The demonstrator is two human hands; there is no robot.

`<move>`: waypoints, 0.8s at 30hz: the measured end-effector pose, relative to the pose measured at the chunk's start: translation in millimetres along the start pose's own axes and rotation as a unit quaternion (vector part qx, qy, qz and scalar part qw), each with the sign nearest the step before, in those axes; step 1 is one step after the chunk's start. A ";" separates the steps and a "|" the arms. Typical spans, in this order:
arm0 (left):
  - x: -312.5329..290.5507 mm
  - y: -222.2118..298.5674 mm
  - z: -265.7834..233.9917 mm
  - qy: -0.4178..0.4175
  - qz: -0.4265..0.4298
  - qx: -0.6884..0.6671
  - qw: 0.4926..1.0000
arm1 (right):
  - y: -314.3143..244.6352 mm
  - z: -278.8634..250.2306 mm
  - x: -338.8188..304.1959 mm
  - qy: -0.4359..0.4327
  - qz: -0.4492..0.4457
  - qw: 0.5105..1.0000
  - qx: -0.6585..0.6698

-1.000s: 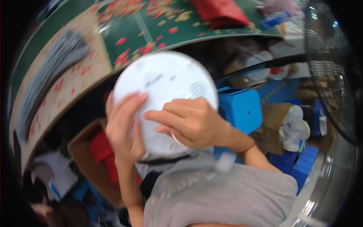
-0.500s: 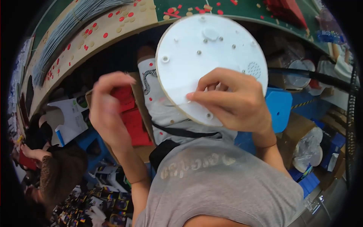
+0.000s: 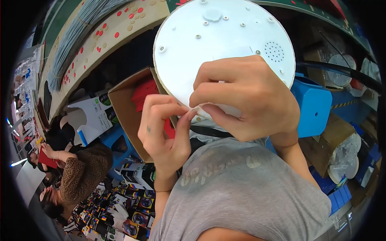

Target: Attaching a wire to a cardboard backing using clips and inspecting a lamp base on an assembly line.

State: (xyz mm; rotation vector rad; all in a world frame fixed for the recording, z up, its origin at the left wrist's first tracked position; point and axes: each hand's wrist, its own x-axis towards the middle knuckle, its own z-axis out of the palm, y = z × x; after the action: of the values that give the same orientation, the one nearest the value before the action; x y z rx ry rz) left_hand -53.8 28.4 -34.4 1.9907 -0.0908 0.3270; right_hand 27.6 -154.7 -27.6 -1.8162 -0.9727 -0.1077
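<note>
Head view shows the left hand (image 3: 165, 132) and the right hand (image 3: 249, 98) close together in the middle, with the thumb and a finger of each pressed together, pinching a thin pale strip (image 3: 196, 107) by the near edge of a big white round plate (image 3: 181, 60). The plate is just past the hands, with small screws (image 3: 198, 36) on it and tiny holes (image 3: 274, 52) at its right side. On the left is an open brown box (image 3: 122, 105) with red things (image 3: 143, 94) inside, and on the far left grey wires (image 3: 73, 46) lie on a table (image 3: 156, 15).
</note>
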 end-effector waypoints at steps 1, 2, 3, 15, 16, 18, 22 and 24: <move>-2.7 2.6 1.1 -0.003 0.006 0.000 1.000 | 0.6 0.2 -0.1 0.000 0.001 1.000 0.002; -8.0 7.0 3.0 -0.001 0.003 0.001 1.000 | 0.0 -0.2 -1.3 -0.005 0.008 1.000 0.016; -13.2 11.4 5.2 0.020 -0.043 -0.044 0.998 | -0.7 -0.5 -2.3 -0.010 0.016 0.999 0.030; -19.9 13.3 9.7 0.011 -0.275 -0.223 0.935 | -14.8 -24.2 -10.8 0.192 0.035 0.969 -0.149; -18.8 11.6 8.3 -0.006 -0.268 -0.235 0.934 | -22.3 -39.6 -20.6 0.241 0.089 0.955 -0.150; -16.6 12.9 7.4 -0.004 -0.286 -0.250 0.925 | -7.7 -58.0 -40.2 0.341 0.133 0.911 -0.190; -16.7 3.2 -3.4 0.008 -0.298 -0.241 0.924 | 33.4 -52.9 -65.5 0.267 0.179 0.934 -0.160; -17.2 -2.6 -9.6 -0.016 -0.306 -0.220 0.926 | 32.8 -42.2 -63.9 0.227 0.182 0.954 -0.077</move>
State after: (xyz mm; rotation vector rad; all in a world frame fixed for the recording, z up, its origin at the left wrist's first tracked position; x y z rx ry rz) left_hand -71.6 36.7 -37.6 1.4827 0.4014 -0.1279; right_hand 21.1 -229.8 -63.0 -1.9633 -0.3053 -0.3623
